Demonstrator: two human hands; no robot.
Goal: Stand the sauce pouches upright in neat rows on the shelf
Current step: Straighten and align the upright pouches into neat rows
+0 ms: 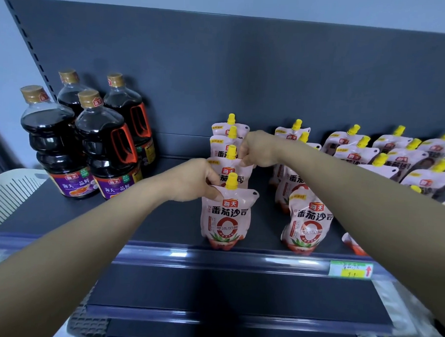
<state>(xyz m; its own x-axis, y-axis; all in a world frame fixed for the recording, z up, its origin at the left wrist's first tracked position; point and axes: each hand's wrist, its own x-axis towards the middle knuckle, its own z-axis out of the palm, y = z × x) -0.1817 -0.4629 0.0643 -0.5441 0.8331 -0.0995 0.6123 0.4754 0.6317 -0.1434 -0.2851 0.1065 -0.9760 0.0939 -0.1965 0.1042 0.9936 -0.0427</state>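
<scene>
Front pink soft-film tomato sauce pouch with yellow spout cap (227, 214) stands at the dark shelf's (163, 221) front edge. Left hand (193, 181) pinches its top corner; right hand (258, 149) pinches the pouch behind (231, 172). Likely floppy, bottom-heavy; grip the stiffer top seam.

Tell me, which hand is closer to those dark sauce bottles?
Left. The left hand pinches the front pouch just right of the dark bottles; the right hand grips a pouch farther right, beyond that row.
</scene>
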